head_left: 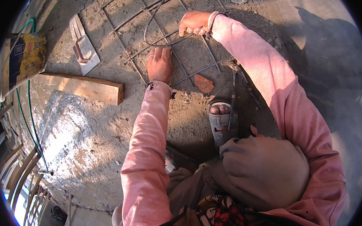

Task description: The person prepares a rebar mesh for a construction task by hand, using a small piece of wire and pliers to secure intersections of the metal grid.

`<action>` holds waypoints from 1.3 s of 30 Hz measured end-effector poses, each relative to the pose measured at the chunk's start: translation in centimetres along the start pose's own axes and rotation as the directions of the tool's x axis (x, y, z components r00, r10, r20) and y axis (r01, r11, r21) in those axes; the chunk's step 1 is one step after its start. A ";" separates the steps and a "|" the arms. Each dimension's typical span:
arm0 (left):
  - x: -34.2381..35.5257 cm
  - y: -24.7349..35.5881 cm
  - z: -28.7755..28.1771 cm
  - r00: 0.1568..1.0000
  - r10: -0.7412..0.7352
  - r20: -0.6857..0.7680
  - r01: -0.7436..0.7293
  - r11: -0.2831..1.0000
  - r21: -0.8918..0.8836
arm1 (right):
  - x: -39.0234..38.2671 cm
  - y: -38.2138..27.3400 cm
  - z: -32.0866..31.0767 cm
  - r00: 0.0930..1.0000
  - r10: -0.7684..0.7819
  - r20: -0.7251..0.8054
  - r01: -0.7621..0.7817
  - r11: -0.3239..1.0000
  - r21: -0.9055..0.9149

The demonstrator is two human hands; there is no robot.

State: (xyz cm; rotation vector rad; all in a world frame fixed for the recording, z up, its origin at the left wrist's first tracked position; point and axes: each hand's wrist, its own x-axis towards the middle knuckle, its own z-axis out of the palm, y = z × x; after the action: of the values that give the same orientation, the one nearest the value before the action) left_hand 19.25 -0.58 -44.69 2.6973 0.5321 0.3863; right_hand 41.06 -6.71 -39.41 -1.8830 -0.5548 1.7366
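Observation:
A grid of thin steel bars (195, 72) lies flat on the rough concrete floor in front of me. My left hand (160, 64) presses palm down on the grid where two bars cross, fingers spread. Farther out, my right hand (194, 23) is closed around a loop of thin dark wire (151, 25) that curves away to the left over the bars. Both arms wear pink sleeves. I crouch, with one sandalled foot (222, 121) planted just below the grid.
A broken red brick piece (204, 83) lies by the grid's near edge. A plier-like tool (232, 105) rests beside the foot. To the left lie a wooden plank (84, 86), a plastering float (83, 46), a yellow-blue sack (22, 58) and a green hose (30, 122).

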 end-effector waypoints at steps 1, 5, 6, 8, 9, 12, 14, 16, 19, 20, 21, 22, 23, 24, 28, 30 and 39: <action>0.0 0.0 0.0 1.000 -0.005 -0.001 0.005 1.000 0.012 | -0.1 -0.1 0.2 0.999 -0.015 -0.029 0.015 1.000 -0.024; 0.0 0.2 0.0 0.993 -0.071 0.093 0.063 0.994 0.092 | -1.3 0.0 1.7 0.981 -0.162 -0.107 0.144 0.977 -0.158; -0.1 0.1 -0.2 0.988 -0.090 0.126 0.077 0.992 0.102 | -1.6 0.0 2.3 0.969 -0.220 -0.114 0.194 0.960 -0.201; 0.0 0.3 -0.2 0.988 -0.069 0.141 0.054 0.993 0.107 | -1.5 0.9 2.8 0.945 -0.278 -0.174 0.222 0.933 -0.283; 0.0 0.2 -0.3 0.992 -0.035 0.124 0.021 0.994 0.110 | -1.5 1.4 3.3 0.930 -0.309 -0.200 0.234 0.916 -0.325; 0.6 1.4 -0.7 0.985 -0.026 0.171 0.004 0.991 0.131 | -1.5 3.7 4.5 0.777 -0.573 -0.259 0.438 0.788 -0.432; 1.0 1.4 -1.1 0.977 -0.042 0.210 0.011 0.989 0.150 | -1.9 4.0 6.2 0.743 -0.581 -0.331 0.416 0.789 -0.453; 1.6 1.5 -1.4 0.973 -0.038 0.229 0.004 0.989 0.148 | -2.4 4.3 7.1 0.757 -0.552 -0.350 0.393 0.812 -0.431; 2.3 1.8 -1.9 0.946 -0.125 0.300 0.081 0.984 0.157 | -3.8 4.8 9.2 0.723 -0.523 -0.451 0.399 0.849 -0.345; 2.5 1.7 -2.0 0.944 -0.163 0.287 0.129 0.983 0.132 | -4.3 4.9 9.5 0.760 -0.492 -0.424 0.372 0.865 -0.338; 2.9 1.6 -2.0 0.940 -0.201 0.275 0.177 0.978 0.108 | -4.6 4.7 9.7 0.794 -0.461 -0.397 0.345 0.879 -0.330; 3.7 2.3 -1.6 0.939 -0.222 0.262 0.213 0.975 0.063 | -3.7 6.7 9.7 0.715 -0.543 -0.441 0.393 0.833 -0.389; 3.7 2.0 -1.7 0.946 -0.213 0.245 0.208 0.977 0.047 | -3.6 6.7 10.4 0.672 -0.592 -0.445 0.435 0.802 -0.410; 3.7 1.6 -1.8 0.952 -0.205 0.227 0.203 0.979 0.032 | -3.7 6.8 11.2 0.627 -0.638 -0.447 0.475 0.768 -0.431; 4.8 2.7 -1.9 0.925 -0.294 0.240 0.300 0.954 0.010 | -3.7 8.2 12.4 0.660 -0.635 -0.402 0.374 0.741 -0.557; 4.7 2.4 -1.9 0.918 -0.321 0.234 0.318 0.947 0.054 | -3.7 7.5 13.9 0.704 -0.618 -0.349 0.352 0.731 -0.585; 5.6 2.3 -1.9 0.942 -0.210 0.263 0.230 0.972 -0.045 | -1.6 7.7 15.1 0.835 -0.397 -0.381 0.495 0.845 0.202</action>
State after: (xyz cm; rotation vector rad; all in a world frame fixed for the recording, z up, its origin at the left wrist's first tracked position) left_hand 24.37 0.29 -41.02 2.5278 0.7165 -0.0055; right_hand 25.53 -12.24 -43.64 -1.6142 -0.5258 1.1003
